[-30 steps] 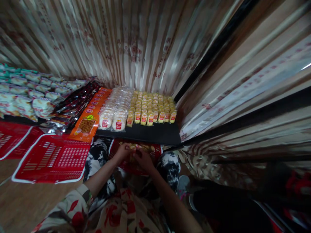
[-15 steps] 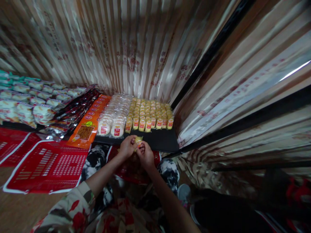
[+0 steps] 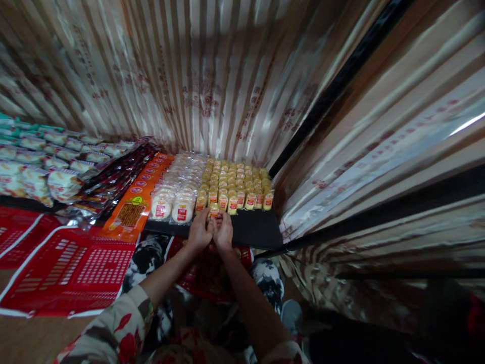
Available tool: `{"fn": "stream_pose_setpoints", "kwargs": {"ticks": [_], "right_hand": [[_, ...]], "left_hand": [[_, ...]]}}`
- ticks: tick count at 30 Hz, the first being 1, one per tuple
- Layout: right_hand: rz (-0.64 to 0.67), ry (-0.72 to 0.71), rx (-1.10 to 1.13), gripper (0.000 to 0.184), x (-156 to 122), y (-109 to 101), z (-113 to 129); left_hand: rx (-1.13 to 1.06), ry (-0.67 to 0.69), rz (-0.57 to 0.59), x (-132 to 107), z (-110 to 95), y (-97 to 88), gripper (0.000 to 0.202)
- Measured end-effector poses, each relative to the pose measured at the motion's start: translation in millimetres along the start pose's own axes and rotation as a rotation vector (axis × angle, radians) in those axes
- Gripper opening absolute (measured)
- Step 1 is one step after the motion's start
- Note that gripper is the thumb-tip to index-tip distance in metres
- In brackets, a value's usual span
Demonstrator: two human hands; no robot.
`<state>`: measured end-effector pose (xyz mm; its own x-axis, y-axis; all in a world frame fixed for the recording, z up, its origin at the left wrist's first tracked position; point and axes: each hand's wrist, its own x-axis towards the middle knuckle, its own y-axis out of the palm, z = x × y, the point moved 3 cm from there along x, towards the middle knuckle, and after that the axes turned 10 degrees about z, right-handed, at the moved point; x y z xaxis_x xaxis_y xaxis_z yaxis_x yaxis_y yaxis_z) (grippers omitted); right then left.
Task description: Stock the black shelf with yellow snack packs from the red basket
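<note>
My left hand [image 3: 199, 231] and my right hand [image 3: 223, 231] are side by side at the front of a black shelf [image 3: 257, 230]. Together they pinch a small yellow snack packet [image 3: 214, 211] and hold it against the front row of the yellow snack packets [image 3: 237, 184] lined up there. The fingers of both hands are closed round it. White round-cake packets [image 3: 178, 192] lie just left of my left hand. A red basket [image 3: 206, 270] with more packets sits on my lap under my forearms.
Orange packets [image 3: 138, 199], dark packets [image 3: 117, 174] and white-green packets [image 3: 45, 162] fill the shelf to the left. Red baskets [image 3: 71, 265] stand on the floor at the left. A striped foil-like wall [image 3: 197, 76] closes the back and right.
Both hands rose from the red basket on my lap with a yellow packet and carried it forward to the front row on the shelf.
</note>
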<state>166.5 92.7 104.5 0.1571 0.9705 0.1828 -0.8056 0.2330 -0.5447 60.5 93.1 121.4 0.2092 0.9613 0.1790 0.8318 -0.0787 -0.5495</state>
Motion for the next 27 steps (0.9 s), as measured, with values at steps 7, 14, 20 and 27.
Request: {"fn": "stream_pose_setpoints", "kwargs": {"ticks": [7, 14, 20, 27], "right_hand": [[-0.003, 0.032, 0.006, 0.023, 9, 6, -1], [-0.022, -0.023, -0.008, 0.020, 9, 11, -7], [-0.066, -0.079, -0.091, 0.027, 7, 12, -5], [-0.066, -0.086, -0.058, 0.029, 6, 11, 0]], "left_hand": [[0.114, 0.060, 0.014, -6, -2, -1.3, 0.041], [0.078, 0.025, 0.035, -2, 7, 6.1, 0.041], [0.052, 0.015, 0.010, 2, 12, 11.9, 0.041], [0.038, -0.007, 0.019, 3, 11, 6.9, 0.037]]}}
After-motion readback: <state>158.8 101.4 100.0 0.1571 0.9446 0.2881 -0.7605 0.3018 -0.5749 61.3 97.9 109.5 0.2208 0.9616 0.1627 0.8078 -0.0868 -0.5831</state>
